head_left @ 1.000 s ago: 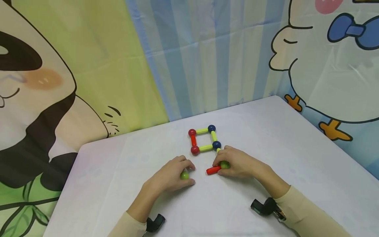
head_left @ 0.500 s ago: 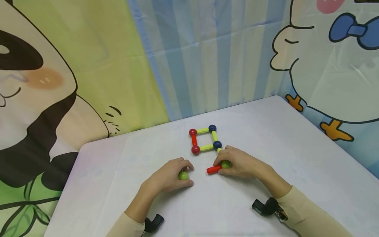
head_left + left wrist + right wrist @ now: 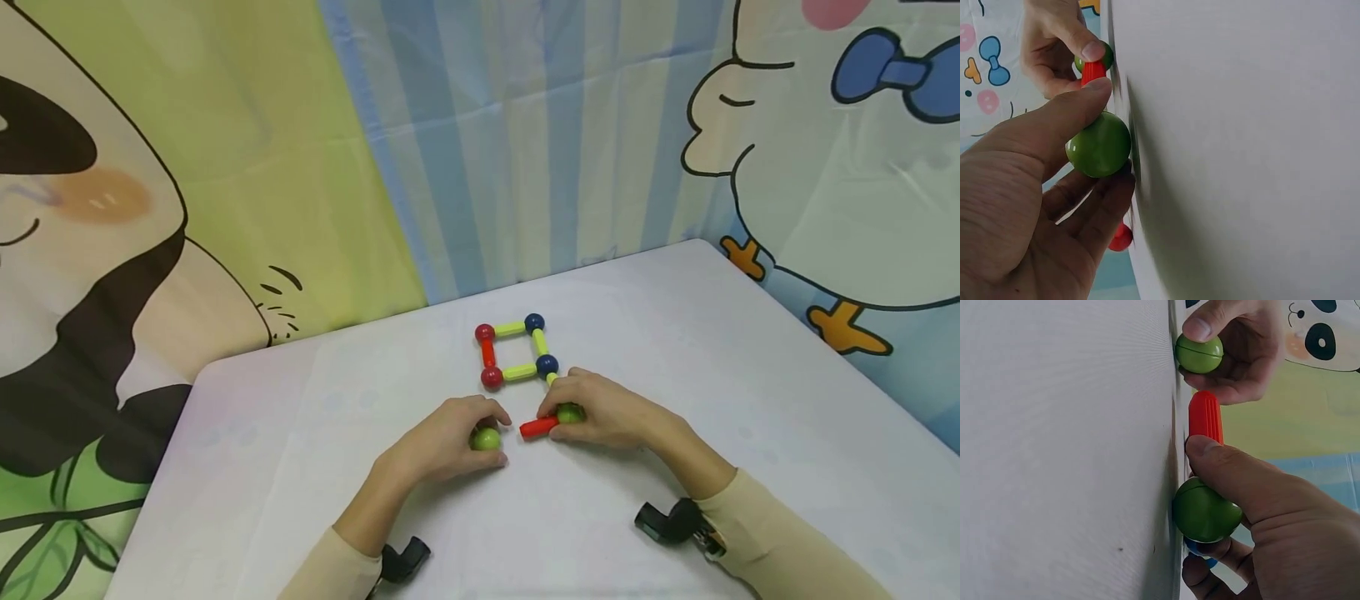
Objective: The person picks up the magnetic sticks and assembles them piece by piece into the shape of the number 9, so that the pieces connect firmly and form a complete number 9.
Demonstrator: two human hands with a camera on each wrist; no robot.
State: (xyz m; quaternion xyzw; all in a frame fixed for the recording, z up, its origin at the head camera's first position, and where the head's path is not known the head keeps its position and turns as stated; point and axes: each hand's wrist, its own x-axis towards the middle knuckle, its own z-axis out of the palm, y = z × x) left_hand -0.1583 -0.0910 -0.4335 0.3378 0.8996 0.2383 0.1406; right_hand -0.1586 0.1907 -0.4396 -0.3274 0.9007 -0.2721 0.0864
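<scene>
In the head view my left hand [image 3: 442, 443] holds a light green ball [image 3: 486, 440] between thumb and fingers, low over the table. Just right of it, my right hand [image 3: 611, 412] pinches a red magnetic rod [image 3: 537, 428], whose right end meets a second green ball [image 3: 570, 413]. A small gap separates the rod's free end from the left ball, as the right wrist view's red rod [image 3: 1205, 419] and upper green ball [image 3: 1199, 354] show. Behind the hands lies a square of rods and balls, with a yellow-green rod [image 3: 551, 378] running from its near blue ball [image 3: 547, 365] towards my right hand.
The square has two red balls, the nearer red ball [image 3: 491, 378] at its front left, and another blue ball [image 3: 534, 322] at its back right. A white table [image 3: 300, 483] runs back to a printed curtain [image 3: 487, 167]. Each wrist carries a black camera [image 3: 667, 523].
My left hand has moved right with its green ball, narrowing the gap to the red rod, after a slight shift left. The right hand and the square have hardly moved.
</scene>
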